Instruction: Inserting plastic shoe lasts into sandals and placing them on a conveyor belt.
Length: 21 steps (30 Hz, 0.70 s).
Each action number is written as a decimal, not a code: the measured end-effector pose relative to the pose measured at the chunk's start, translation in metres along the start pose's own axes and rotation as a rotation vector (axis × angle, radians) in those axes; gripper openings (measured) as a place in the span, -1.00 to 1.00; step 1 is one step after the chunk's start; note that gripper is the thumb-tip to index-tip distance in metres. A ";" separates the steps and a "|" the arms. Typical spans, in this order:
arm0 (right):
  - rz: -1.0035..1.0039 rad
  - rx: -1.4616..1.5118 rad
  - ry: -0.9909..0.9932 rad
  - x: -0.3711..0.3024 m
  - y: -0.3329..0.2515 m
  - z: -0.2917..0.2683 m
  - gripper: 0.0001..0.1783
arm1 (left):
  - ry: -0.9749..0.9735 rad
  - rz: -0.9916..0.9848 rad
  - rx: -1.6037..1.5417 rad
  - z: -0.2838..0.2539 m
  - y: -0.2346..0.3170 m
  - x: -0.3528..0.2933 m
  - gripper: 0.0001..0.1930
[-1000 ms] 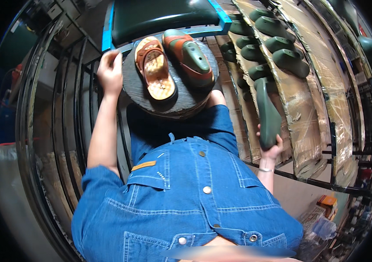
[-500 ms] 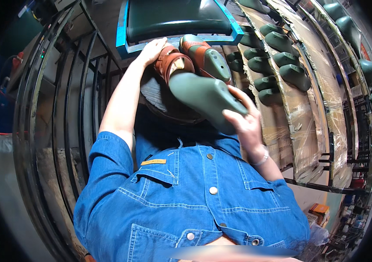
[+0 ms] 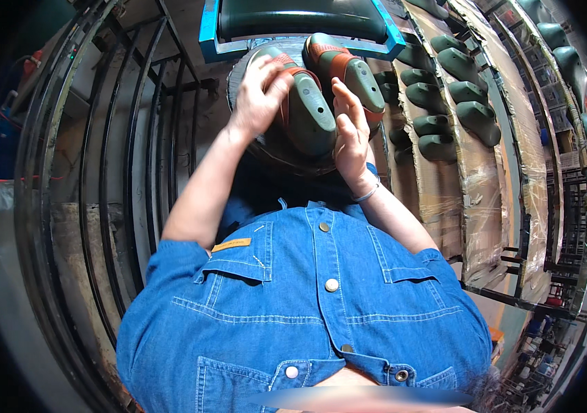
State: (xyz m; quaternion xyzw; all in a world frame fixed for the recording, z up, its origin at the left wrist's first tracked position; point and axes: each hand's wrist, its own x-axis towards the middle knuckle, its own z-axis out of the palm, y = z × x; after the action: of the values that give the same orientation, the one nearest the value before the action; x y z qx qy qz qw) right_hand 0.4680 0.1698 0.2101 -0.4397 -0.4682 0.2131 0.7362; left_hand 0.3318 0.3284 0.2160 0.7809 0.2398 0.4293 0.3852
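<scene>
Two green shoe lasts stand side by side on a round dark stand (image 3: pixel 238 76), each with brown sandal straps around its front. My left hand (image 3: pixel 258 100) curls its bent fingers over the straps of the left last (image 3: pixel 312 113); part of those straps is hidden under it. My right hand (image 3: pixel 350 134) is beside the heel end of the left last, fingers stretched upward and holding nothing. Just right of those fingers is the right last (image 3: pixel 364 81), with its brown straps (image 3: pixel 331 58) showing.
A blue-framed machine with a dark roller (image 3: pixel 304 19) sits beyond the stand. On the right, rack shelves covered in cardboard (image 3: pixel 483 199) carry several green lasts (image 3: pixel 478 122). A black metal rack (image 3: pixel 104 172) rises along my left.
The left last has swung from a tilt in my right hand to lying beside the other, inside its straps. My right hand has let go; my left hand has shifted nearer over the straps.
</scene>
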 end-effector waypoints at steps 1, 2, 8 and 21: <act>0.015 0.003 -0.015 0.002 -0.001 0.001 -0.39 | 0.011 0.018 -0.015 -0.001 0.026 -0.014 -0.52; 0.016 0.007 -0.015 0.007 0.000 0.001 -0.39 | 0.019 0.035 -0.033 -0.002 0.041 -0.024 -0.56; -0.005 -0.151 -0.131 0.030 -0.004 0.006 -0.61 | -0.104 -0.001 0.051 0.001 0.084 -0.052 -0.47; -0.101 -0.128 0.037 0.022 0.011 0.012 -0.36 | 0.018 0.141 0.138 0.031 0.068 -0.075 -0.63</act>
State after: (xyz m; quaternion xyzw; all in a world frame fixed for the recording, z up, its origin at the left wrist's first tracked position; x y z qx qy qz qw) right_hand 0.4684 0.1972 0.2137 -0.4656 -0.4887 0.1374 0.7249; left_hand 0.3226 0.2233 0.2243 0.8166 0.2165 0.4450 0.2970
